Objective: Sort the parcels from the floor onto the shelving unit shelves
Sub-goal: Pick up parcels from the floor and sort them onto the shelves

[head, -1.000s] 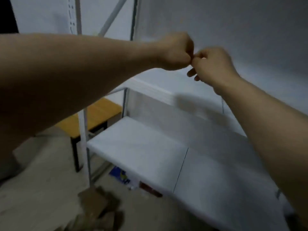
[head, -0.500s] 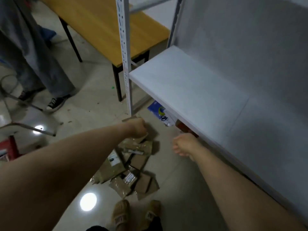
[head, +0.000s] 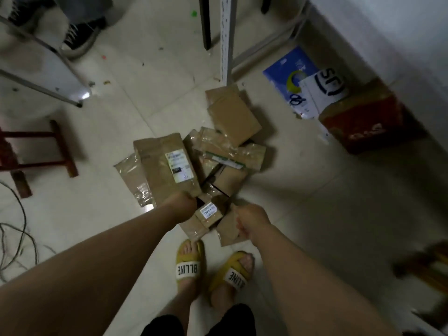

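Both hands low at the heap of parcels (head: 225, 151) on the floor (head: 315, 195)

The heap lies just beside the shelving unit post (head: 226, 37). The left hand (head: 181, 204) is curled at the labelled parcel (head: 167, 170), the right hand (head: 251, 220) over a small parcel (head: 228, 235); whether either grips, I cannot tell.

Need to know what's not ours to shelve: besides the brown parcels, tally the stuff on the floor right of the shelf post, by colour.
Blue pack: 1
White sheet: 1
Red box: 1
Total: 3
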Demonstrator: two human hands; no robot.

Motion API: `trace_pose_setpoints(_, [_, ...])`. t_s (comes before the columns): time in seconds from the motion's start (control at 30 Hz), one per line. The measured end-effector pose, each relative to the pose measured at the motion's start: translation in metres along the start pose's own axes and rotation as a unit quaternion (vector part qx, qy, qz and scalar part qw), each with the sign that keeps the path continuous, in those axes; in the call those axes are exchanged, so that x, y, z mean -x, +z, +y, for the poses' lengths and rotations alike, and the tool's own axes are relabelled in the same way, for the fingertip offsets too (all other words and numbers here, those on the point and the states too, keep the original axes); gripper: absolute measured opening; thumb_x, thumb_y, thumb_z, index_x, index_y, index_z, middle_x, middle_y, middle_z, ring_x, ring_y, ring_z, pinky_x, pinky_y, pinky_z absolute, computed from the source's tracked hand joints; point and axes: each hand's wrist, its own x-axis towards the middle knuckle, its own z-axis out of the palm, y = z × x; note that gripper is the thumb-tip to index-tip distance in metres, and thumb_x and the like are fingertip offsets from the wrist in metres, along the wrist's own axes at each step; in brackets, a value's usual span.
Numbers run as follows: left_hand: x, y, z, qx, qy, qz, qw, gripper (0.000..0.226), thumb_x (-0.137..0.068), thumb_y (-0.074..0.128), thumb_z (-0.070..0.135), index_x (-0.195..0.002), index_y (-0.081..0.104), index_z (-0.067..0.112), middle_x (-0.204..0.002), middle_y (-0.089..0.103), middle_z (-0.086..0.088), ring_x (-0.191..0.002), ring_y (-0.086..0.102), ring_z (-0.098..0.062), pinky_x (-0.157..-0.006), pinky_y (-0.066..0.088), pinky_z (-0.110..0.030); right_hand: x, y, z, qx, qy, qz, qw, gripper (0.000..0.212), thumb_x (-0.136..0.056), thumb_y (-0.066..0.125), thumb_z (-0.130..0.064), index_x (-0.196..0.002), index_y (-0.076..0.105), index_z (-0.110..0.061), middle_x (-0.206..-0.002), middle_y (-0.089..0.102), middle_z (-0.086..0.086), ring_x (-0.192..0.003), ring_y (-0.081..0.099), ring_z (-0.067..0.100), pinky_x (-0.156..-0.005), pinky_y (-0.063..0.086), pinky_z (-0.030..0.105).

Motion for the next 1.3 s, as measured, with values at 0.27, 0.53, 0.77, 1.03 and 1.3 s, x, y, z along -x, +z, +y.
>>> trace_pose_setpoints(0.27, [-0.11, 0.049, -0.064, -0.048, -0.003, 0.007, 0.999, 0.031, -0.092, 0.048, 0.003, -0.115, 0.067, 0.011, -0.09, 0.059, -0.001, -0.087, 0.06, -0.022, -0.073, 0.053, -0.035, -0.121, 0.083, 0.02, 0.06, 0.019, -0.009, 0.998, 0.073, -0.083, 0.071, -0.059, -0.136, 0.056, -0.01, -0.123, 0.062, 0.01, -0.078, 0.054, 0.013, -0.056, 0.046, 0.018])
trace_pose_setpoints(0.53, [-0.156, 0.05, -0.097, 0.017, -0.025, 0.029, 0.999, 0.026, -0.096, 0.048, 0.007, -0.113, 0.067, 0.008, -0.095, 0.063, -0.012, -0.086, 0.059, -0.027, -0.075, 0.053, -0.037, -0.183, 0.131, 0.027, -0.002, 0.027, -0.027, 0.999, 0.08, -0.071, 0.071, -0.05, -0.137, 0.042, -0.015, -0.127, 0.061, 0.014, -0.114, 0.061, 0.035, -0.092, 0.056, 0.052])
trace_pose_setpoints(0.77, [-0.096, 0.03, -0.059, 0.188, -0.095, -0.039, 0.977, 0.035, -0.096, 0.054, 0.043, -0.12, 0.052, 0.018, -0.117, 0.057, -0.01, -0.106, 0.058, -0.028, -0.072, 0.052, -0.036, -0.108, 0.041, 0.027, -0.115, 0.059, -0.081, 0.988, 0.032, -0.075, 0.073, -0.045, -0.094, 0.068, -0.019, -0.088, 0.068, 0.011, -0.081, 0.066, 0.026, -0.065, 0.057, 0.034])
trace_pose_setpoints(1.03, [0.056, -0.036, 0.049, 0.326, -0.021, -0.226, 0.918, 0.061, -0.075, 0.075, 0.055, -0.117, 0.058, 0.016, -0.114, 0.065, -0.012, -0.102, 0.066, -0.029, -0.075, 0.057, -0.038, 0.083, -0.066, -0.045, -0.164, -0.043, -0.148, 0.974, 0.041, -0.071, 0.067, -0.034, -0.11, 0.065, -0.019, -0.097, 0.066, 0.01, -0.088, 0.064, 0.026, -0.074, 0.053, 0.034])
trace_pose_setpoints(1.3, [0.235, -0.149, 0.143, 0.351, 0.144, -0.23, 0.896, 0.07, -0.071, 0.08, 0.031, -0.13, 0.057, 0.001, -0.112, 0.061, -0.015, -0.107, 0.065, -0.031, -0.07, 0.063, -0.036, 0.289, -0.148, -0.108, -0.214, -0.203, -0.12, 0.948, 0.058, -0.07, 0.072, -0.056, -0.12, 0.063, -0.028, -0.126, 0.063, 0.014, -0.113, 0.065, 0.034, -0.09, 0.056, 0.051])
